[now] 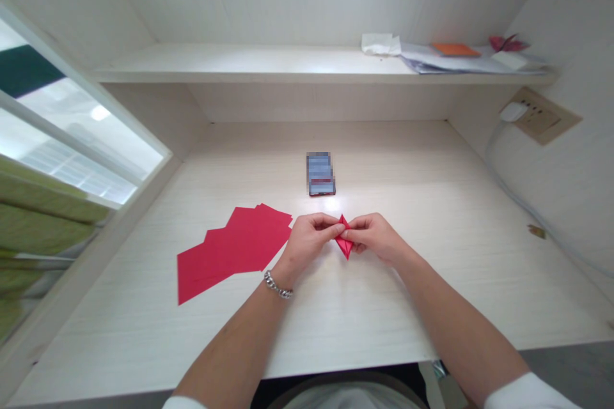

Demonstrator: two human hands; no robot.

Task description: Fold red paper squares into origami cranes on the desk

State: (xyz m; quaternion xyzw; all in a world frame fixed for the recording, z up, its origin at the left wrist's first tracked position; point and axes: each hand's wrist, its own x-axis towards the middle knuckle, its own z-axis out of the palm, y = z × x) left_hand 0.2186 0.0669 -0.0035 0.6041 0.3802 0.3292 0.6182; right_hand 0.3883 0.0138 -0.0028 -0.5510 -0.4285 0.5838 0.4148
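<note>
Between my two hands is a small piece of folded red paper [346,248], diamond-shaped with pointed ends at top and bottom. My left hand [314,235] pinches its left side, thumb on top; a chain bracelet [278,286] circles that wrist. From the other side my right hand [374,236] grips it with thumb and fingers, the thumb tips close together over the middle. The fingers partly cover the paper. Left of my left hand, several sheets of red paper [235,239] lie fanned out on the desk. Beyond the hands lies a phone [320,174] with its screen lit and blurred.
A shelf [240,61] runs along the back, with white tissue [380,45], papers [432,64], an orange sheet [455,50] and a dark red folded piece [508,44]. At right, a white charger [513,112] sits in a wall socket [544,118], its cable [518,201] trailing down.
</note>
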